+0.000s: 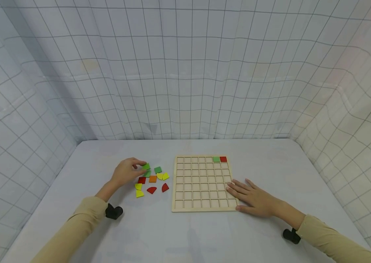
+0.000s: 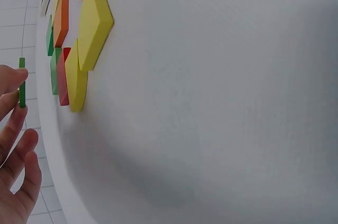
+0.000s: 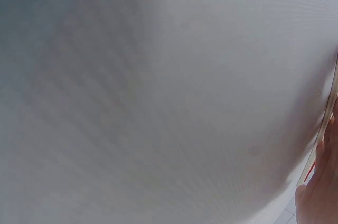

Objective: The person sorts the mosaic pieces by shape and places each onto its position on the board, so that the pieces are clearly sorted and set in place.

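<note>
My left hand (image 1: pixel 127 171) pinches a green tile (image 2: pixel 22 82) between thumb and fingertips, above the loose pieces on the table's left side. In the head view that tile overlaps another green square (image 1: pixel 147 174) lying below it. My right hand (image 1: pixel 257 199) lies with fingers spread, its fingertips resting on the right edge of the wooden grid board (image 1: pixel 205 210). In the board's far right corner sit a red square (image 1: pixel 223 159) and, left of it, a light green square (image 1: pixel 216 159). The right wrist view shows only part of this hand at its right edge.
Around the left hand lie a darker green square (image 1: pixel 157 170), an orange square (image 1: pixel 153 179), a red square (image 1: pixel 141 180), two red rounded pieces (image 1: pixel 151 190) and several yellow pieces (image 1: pixel 140 194). A white grid-patterned curtain (image 1: pixel 185 73) surrounds the white table (image 1: pixel 185 237).
</note>
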A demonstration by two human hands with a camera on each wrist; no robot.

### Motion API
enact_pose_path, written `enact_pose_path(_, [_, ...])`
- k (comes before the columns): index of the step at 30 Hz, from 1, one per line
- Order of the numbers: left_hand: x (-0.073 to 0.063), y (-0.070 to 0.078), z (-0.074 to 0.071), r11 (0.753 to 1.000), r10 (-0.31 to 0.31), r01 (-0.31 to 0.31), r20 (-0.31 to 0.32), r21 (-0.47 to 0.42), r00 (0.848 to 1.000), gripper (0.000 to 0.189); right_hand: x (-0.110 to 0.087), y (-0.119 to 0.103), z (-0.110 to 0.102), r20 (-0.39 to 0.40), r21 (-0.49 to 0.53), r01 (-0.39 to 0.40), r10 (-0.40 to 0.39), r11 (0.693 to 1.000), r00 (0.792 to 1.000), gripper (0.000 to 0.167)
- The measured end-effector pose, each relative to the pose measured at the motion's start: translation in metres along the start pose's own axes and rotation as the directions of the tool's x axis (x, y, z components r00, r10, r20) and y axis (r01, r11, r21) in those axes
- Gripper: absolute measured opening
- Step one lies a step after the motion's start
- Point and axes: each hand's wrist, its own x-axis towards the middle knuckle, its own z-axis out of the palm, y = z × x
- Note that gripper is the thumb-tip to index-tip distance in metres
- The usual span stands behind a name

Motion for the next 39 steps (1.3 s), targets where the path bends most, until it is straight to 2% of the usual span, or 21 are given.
enact_pose_path(6, [0.007, 0.009, 0.006, 0.999, 0.051, -0.051, -0.012, -0.01, 0.999, 0.031, 0.0, 0.001, 0.002, -0.012, -0.005, 0.006, -0.006, 1.0, 1.0, 0.067])
enact_pose_path(16, [0.02, 0.03, 0.014, 0.997, 0.079, -0.079, 0.006, 0.002, 0.997, 0.032, 0.0, 0.0, 0.0, 0.02, 0.012, -0.01, 0.01, 1.0, 1.0, 0.068])
enact_pose_path(30, [0.039, 0.052, 0.026, 0.986, 0.167, -0.166, 0.009, -0.018, 0.986, 0.031, 0.0, 0.0, 0.001, 0.001, 0.002, -0.01, 0.01, 1.0, 1.0, 0.067])
enact_pose_path(39, [0.045, 0.067, 0.031, 0.98, 0.195, -0.194, 0.019, -0.049, 0.981, 0.031, 0.001, 0.001, 0.002, -0.001, 0.008, -0.009, 0.009, 1.0, 1.0, 0.067])
